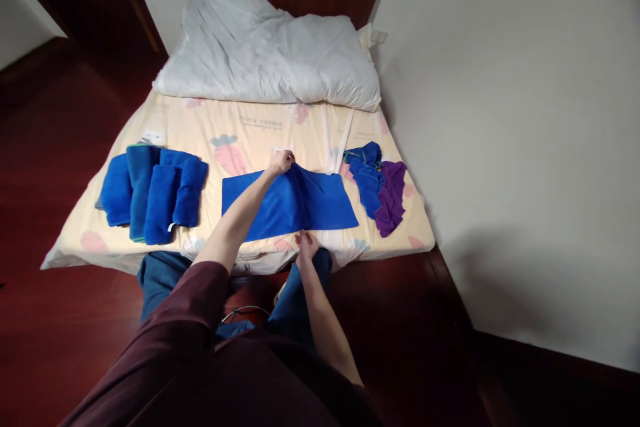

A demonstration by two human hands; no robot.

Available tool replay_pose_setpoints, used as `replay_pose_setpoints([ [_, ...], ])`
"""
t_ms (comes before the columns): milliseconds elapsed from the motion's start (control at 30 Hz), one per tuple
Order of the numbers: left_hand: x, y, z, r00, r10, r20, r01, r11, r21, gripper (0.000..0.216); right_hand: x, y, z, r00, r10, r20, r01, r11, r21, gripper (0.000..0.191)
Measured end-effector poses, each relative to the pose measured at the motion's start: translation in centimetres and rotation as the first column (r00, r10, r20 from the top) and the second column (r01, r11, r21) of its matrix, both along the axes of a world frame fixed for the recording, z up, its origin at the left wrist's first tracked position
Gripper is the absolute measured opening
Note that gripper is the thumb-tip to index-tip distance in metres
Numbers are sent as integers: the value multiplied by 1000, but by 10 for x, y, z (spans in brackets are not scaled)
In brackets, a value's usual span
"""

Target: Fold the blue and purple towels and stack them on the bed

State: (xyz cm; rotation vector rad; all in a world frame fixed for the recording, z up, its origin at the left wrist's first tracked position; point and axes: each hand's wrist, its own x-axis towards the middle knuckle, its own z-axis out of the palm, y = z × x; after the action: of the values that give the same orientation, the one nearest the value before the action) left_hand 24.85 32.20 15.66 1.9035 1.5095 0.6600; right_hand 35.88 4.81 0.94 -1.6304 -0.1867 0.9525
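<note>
1 shirt (250, 380), 1 held towel (293, 207)

A: ok so your left hand (281, 161) has the towel (330, 203) pinched at its far edge, right?
B: yep, and your right hand (307, 247) has the near edge, with a ridge raised between them.
A: what else is on your bed (193, 130)?
B: folded pile (163, 200) to your left, crumpled blue cloths (367, 180) and a purple one (393, 197) to your right, white bedding (270, 53) up top.
</note>
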Motion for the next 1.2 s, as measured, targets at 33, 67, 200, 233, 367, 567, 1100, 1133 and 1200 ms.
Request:
replay_pose_setpoints([
  [33,1,1,-2,1000,-3,2,3,1000,-3,21,2,5,0,1000,-13,18,13,1000,1,47],
  [67,1,2,-5,1000,-5,5,5,1000,-5,21,4,9,-1,999,-24,35,24,1000,-1,48],
  [200,2,7,-11,1000,-6,14,6,1000,-18,21,5,25,-4,997,-40,70,41,999,-20,45],
  [233,2,8,-11,1000,-5,16,5,1000,-22,21,5,27,-5,996,-37,76,40,999,-27,44],
  [367,1,8,-12,1000,4,24,-3,999,-43,19,2,30,-6,995,-21,100,25,999,-44,50],
  [567,-11,0,4,997,4,77,1,998,-62,15,7,15,5,982,-8,188,3,1000,27,56],
  [1100,-77,-36,162,905,38,423,-85,992,92,19,87,27,141,846,-93,526,-141,911,387,54],
  [1133,-85,-40,174,900,33,434,-92,989,117,22,96,34,157,820,-86,565,-181,898,400,53],
  [1200,-100,-49,198,893,2,451,-90,981,174,27,113,49,191,756,-85,649,-261,871,417,52],
])
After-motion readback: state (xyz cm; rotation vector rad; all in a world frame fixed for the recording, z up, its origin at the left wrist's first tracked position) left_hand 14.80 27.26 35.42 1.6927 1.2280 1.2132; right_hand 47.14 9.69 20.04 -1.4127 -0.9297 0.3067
